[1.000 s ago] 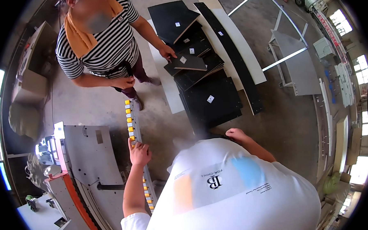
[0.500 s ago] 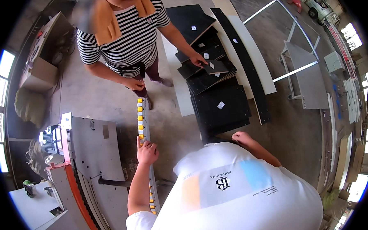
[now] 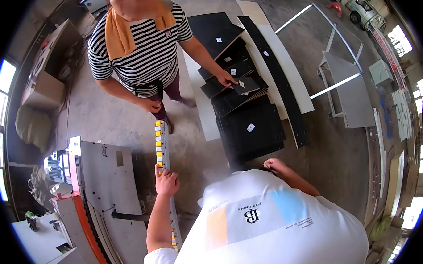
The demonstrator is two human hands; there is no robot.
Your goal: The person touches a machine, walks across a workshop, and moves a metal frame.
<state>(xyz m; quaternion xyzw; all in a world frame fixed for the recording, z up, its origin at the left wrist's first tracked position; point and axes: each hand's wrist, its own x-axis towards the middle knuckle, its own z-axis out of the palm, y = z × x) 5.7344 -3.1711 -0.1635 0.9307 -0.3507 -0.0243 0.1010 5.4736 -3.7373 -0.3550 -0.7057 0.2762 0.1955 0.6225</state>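
the left hand (image 3: 167,182) is at the rail (image 3: 165,150), which is lined with yellow and white rollers (image 3: 159,143). its index finger is straight and touches the row of rollers; the other fingers are bent. what lies under the palm is hidden, so i cannot tell whether this grip has hold of the rail. the rail runs away from the person, just beside the left forearm.

the right hand (image 3: 277,167) is out in front of the white shirt (image 3: 277,235), near the closest black panels (image 3: 251,118). its fingers are curled in; i cannot tell how tight this grip is or whether anything is in it.

the panels overlap in a loose row ahead and bear small white labels. a small dark board (image 3: 248,86) lies on top. a co-worker (image 3: 145,69) in a striped shirt, an orange towel (image 3: 119,39) round the neck, has one hand (image 3: 226,78) on that board and the other near the waist. to the right of the panels lies a long black strip (image 3: 275,77), then a metal frame (image 3: 337,86). a grey machine (image 3: 102,179) stands left of the rail.
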